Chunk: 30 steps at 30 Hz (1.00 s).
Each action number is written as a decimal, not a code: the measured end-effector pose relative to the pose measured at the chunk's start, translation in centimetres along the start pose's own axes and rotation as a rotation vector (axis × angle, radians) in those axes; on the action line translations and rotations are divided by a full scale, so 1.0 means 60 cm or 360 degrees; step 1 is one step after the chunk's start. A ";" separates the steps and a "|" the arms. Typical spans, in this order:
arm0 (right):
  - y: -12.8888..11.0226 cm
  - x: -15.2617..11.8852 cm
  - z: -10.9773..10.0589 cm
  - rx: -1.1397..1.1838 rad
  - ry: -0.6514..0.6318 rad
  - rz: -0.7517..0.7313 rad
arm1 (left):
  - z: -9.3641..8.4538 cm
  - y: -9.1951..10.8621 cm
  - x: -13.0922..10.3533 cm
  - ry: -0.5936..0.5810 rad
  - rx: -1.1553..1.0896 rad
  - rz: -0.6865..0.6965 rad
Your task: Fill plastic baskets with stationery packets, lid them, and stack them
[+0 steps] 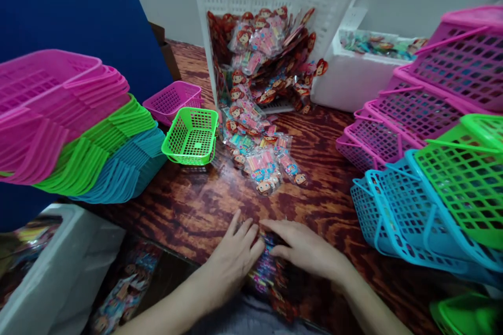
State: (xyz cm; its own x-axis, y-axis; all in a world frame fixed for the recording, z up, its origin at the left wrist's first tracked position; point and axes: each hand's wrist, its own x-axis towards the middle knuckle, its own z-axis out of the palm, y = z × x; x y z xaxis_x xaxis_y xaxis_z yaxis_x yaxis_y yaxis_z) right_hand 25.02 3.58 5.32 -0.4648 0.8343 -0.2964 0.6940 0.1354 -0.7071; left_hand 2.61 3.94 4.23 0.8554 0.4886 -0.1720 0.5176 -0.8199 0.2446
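Observation:
My left hand (238,251) lies on the left side of a bundle of small colourful packets (264,272) at the front edge of the wooden table, fingers bent over it. From the right, my right hand (302,248) touches the same bundle, thumb and fingers around its side. Motion blurs the lower part of the bundle, and its underside is hidden. Farther back, loose clear packets with red-haired doll heads (261,167) spill over the table (322,183) from a tipped white crate (206,57) full of similar packets.
A green basket (190,138) and a pink one (173,102) sit left of the spill. Nested pink, green and blue baskets (90,152) rise at left, filled baskets (412,209) at right. White foam boxes stand at back right (353,81) and lower left (66,272).

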 end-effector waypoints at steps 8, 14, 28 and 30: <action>0.026 0.205 -0.045 -0.0531 0.1068 0.0674 | 0.024 0.006 -0.007 0.0090 -0.0174 -0.0114; 0.022 0.251 -0.017 -0.0658 0.1218 0.0658 | 0.041 0.007 0.000 0.0039 -0.0226 -0.0187; -0.016 0.064 0.012 -0.0273 0.0229 0.0137 | 0.014 0.007 -0.013 0.0141 -0.0212 -0.0092; -0.025 0.044 0.031 -0.0269 0.0228 0.0104 | 0.018 0.010 -0.016 0.0182 -0.0207 -0.0092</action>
State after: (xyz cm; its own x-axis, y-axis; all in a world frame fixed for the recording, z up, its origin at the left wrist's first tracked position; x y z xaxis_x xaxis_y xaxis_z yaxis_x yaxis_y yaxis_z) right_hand 21.75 4.59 4.39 -0.3415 0.9100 -0.2351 0.8078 0.1563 -0.5684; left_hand 2.08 2.64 3.49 0.8172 0.5705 -0.0814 0.5579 -0.7478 0.3599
